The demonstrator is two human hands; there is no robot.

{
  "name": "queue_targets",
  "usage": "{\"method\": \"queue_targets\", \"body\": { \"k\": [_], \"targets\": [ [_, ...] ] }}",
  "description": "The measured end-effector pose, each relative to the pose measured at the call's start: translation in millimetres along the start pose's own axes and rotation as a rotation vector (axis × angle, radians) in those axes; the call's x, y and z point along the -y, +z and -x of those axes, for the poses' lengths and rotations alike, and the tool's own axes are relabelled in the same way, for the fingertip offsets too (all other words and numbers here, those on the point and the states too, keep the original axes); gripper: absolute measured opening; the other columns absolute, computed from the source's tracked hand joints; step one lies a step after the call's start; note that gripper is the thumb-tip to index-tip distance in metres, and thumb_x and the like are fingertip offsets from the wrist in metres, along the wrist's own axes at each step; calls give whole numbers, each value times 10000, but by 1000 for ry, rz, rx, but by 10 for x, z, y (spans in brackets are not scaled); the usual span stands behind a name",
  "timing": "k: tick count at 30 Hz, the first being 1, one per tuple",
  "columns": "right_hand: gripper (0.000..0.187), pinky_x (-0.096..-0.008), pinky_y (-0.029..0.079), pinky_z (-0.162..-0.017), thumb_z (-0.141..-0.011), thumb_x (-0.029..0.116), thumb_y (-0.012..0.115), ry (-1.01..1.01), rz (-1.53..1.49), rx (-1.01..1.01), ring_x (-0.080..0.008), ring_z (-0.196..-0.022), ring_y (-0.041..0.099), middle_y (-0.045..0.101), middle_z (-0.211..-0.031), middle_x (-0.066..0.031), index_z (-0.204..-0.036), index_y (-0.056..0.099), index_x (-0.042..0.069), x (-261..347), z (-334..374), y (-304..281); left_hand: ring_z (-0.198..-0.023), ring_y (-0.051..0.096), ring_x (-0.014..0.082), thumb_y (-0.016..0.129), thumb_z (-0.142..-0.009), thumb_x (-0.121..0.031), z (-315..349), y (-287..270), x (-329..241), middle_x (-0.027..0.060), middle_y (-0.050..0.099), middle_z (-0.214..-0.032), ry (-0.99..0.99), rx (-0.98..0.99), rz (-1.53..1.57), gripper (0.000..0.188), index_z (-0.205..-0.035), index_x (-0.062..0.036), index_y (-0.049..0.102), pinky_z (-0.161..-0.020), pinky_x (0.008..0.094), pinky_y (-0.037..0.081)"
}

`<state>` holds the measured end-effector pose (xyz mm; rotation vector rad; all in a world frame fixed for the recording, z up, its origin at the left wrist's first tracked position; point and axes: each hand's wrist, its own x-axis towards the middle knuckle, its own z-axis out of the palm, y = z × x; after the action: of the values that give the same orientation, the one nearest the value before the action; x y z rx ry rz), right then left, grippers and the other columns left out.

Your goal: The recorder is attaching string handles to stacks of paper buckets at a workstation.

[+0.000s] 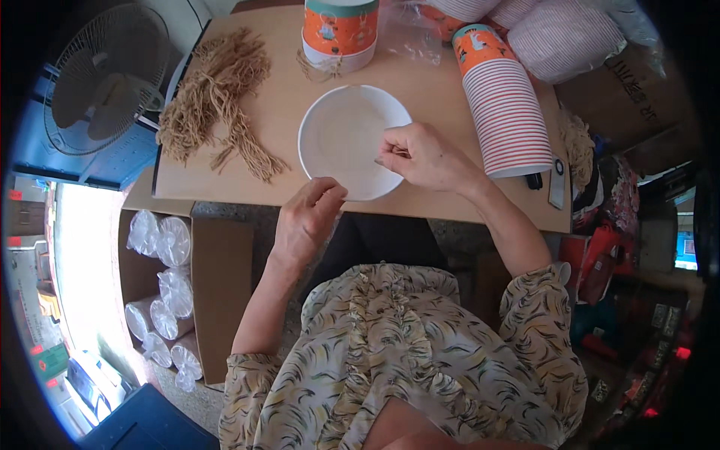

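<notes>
Have white paper tub (345, 135) mouth-up by near edge of brown tabletop (431, 90), between both hands. See no cord on visible part of it; can't check outer wall from this angle. Have left hand (311, 214) at near-left rim, fingers curled in; can't tell if pinching anything. Have right hand (416, 154) over right rim, fingertips drawn in toward thumb; can't tell if gripping anything, too small to read.

Would judge progress as partway. See orange-printed tub (339, 37) standing beyond white one, with twine (319, 69) at lower left; looks done or close to it, but can't confirm a knot. Would call white tub unfinished, given both hands at rim.

Reckon plenty left: have nested tub stack (506, 105) lying at right, open end toward near edge, plus tan twine bundle (217, 97) loose at left. See bagged striped stacks (562, 37) at far right too.
</notes>
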<state>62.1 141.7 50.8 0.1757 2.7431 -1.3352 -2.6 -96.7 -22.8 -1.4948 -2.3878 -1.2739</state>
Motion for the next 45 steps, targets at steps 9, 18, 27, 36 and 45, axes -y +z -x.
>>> {"method": "queue_targets", "body": {
  "k": [9,18,27,36,45],
  "targets": [
    [162,-436,507,-661,-879,137,648,12,85,108,-351,-714,671,671,-753,-195,-825,657,-16,33,157,231,-911,663,262,767,-739,-33,185,138,-30,66,625,-1046,39,-19,-109,284,-993,-51,639,-761,368,566],
    [164,-472,509,-681,-874,136,641,9,132,105,-381,-759,671,672,-774,-204,-802,647,-11,-18,147,334,-909,668,294,761,-725,1,133,130,-72,88,639,-1057,19,12,-94,304,-998,-53,638,-771,387,567],
    [148,-411,493,-624,-876,123,654,-5,170,112,-313,-663,660,663,-733,-181,-874,656,-25,-126,144,394,-872,669,249,763,-731,-3,64,104,-126,64,617,-997,-14,34,-59,297,-1007,-73,680,-691,362,571],
    [175,-452,516,-675,-838,166,669,85,169,254,-353,-708,670,666,-762,-230,-858,727,1,-102,63,253,-824,641,174,677,-805,-66,-11,114,-164,7,537,-943,14,98,-150,212,-972,-189,721,-592,339,571],
    [225,-425,532,-733,-886,147,628,21,126,298,-345,-791,694,719,-864,-195,-1036,708,-1,-73,70,103,-773,651,202,655,-819,-32,-148,74,-225,26,534,-956,50,162,-181,353,-1092,-241,734,-636,363,565]
  ]
}}
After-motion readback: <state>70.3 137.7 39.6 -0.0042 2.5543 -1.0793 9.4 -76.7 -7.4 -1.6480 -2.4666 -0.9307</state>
